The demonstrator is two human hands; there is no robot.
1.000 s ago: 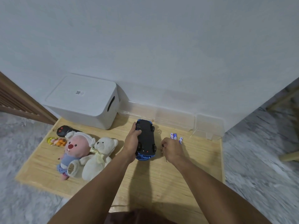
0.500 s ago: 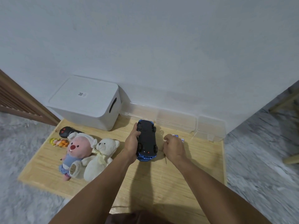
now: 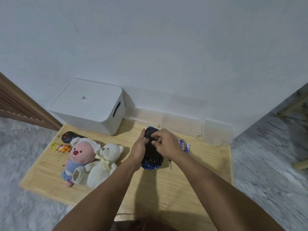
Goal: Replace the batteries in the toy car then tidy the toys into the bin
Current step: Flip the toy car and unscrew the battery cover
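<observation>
A blue toy car point(image 3: 152, 160) lies upside down on the wooden board point(image 3: 183, 180), black underside up. My left hand point(image 3: 139, 150) grips its left side. My right hand point(image 3: 164, 143) rests on the underside with its fingertips bent onto it; what lies under the fingers is hidden. Three blue-and-white batteries point(image 3: 184, 145) lie on the board just right of my right hand. A thin screwdriver point(image 3: 170, 165) pokes out from under my right wrist. The white lidded bin point(image 3: 88, 107) stands at the board's back left.
A pink plush point(image 3: 78, 157), a white teddy bear point(image 3: 103, 164), a small orange-yellow toy point(image 3: 60, 147) and a black remote point(image 3: 67, 136) lie at the left. A clear plastic tray point(image 3: 183, 124) runs along the wall. Grey carpet surrounds the board.
My right hand has moved from the board beside the batteries onto the car's underside. The batteries are now uncovered. My left hand keeps its hold on the car.
</observation>
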